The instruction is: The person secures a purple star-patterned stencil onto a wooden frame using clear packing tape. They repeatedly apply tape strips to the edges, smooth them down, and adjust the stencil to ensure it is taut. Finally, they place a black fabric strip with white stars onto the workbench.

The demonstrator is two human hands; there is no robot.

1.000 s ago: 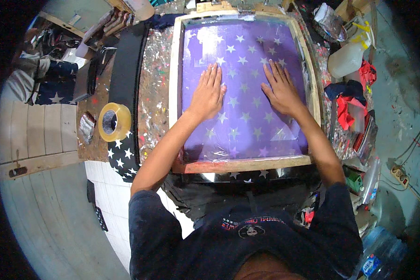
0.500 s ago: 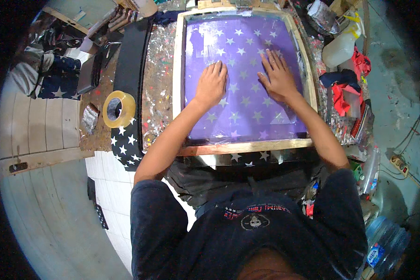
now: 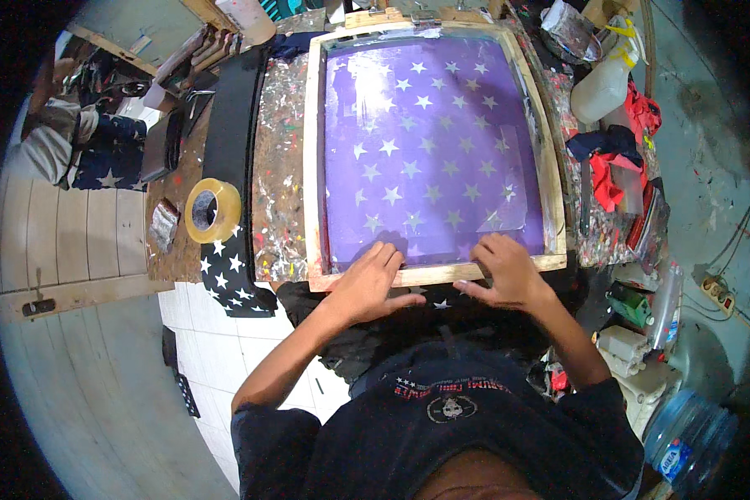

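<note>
Hands sit side by side at the near rail of the wooden-framed printing screen with purple mesh and pale star shapes. The left hand lies flat with its fingers over the near left part of the rail, and the right hand curls on the rail toward the near right corner; both rest on the frame, though I cannot tell how firmly they grip. The screen stretches away from the person, its long axis running from near to far across the paint-spattered worktable. Dark star-printed cloth hangs off the table's near left edge. A roll of yellowish packing tape sits left of the frame, a white plastic jug and red rags to its right.
</note>
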